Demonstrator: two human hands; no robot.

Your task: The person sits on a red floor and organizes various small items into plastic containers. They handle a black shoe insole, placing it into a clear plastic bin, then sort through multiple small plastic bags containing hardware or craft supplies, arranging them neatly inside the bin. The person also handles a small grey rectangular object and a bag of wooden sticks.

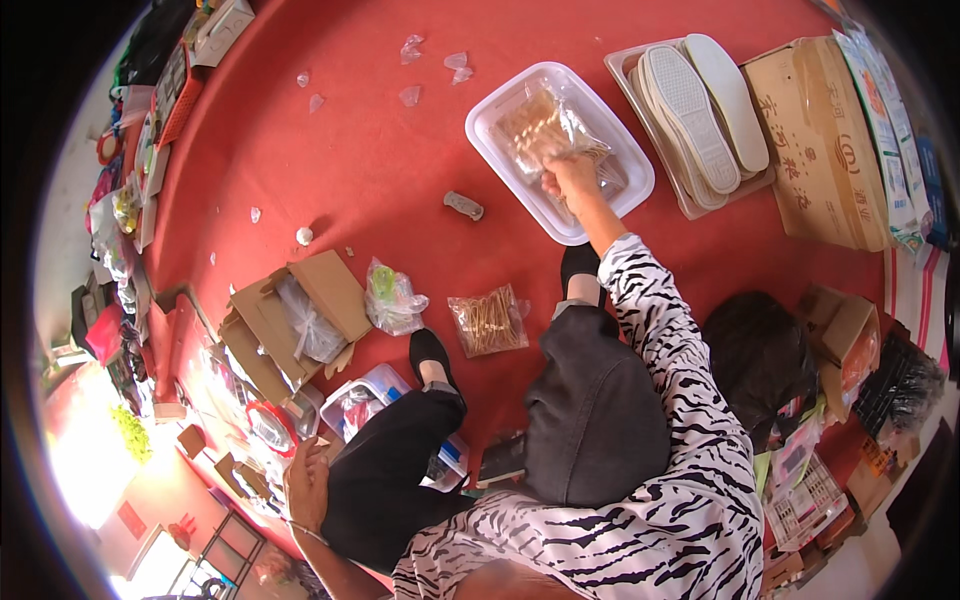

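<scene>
Red carpet: whole floor (350, 170) is red, and I'm sitting on it with both legs out so everything stays in arm's reach.
Right hand: my right hand (572, 180) is stretched out to about 12 o'clock, fingers curled down on a clear crinkly bag of tan sticks (545, 130). Looks like a closed pinch on the plastic, though I can't tell how firm it is from up here.
Tub: that bag sits inside a clear plastic tub (500, 100), which lies flat on the floor at 12 o'clock just past my right shoe (578, 262). Low walls keep the bags from sliding around, I reckon.
Left hand: my left hand (308, 480) is down at 8 o'clock, resting loosely open by my left knee, holding nothing that I can see. Feels like it's just propping me up while I lean forward.
Second bag: 1 more clear bag of the same tan sticks (488, 320) lies on the carpet between my 2 feet, close by so it's easy to grab.
Cardboard box: an open brown box (325, 290) with plastic inside sits at 9 o'clock, flaps spread, next to a knotted bag with green bits (392, 298).
Soles: a tray of white shoe soles (695, 110) is at 1 o'clock, touching the tub's right side, parked out of my way.
Scraps: little clear plastic bits (410, 95) are scattered at 11 o'clock, well apart from the tub.
</scene>
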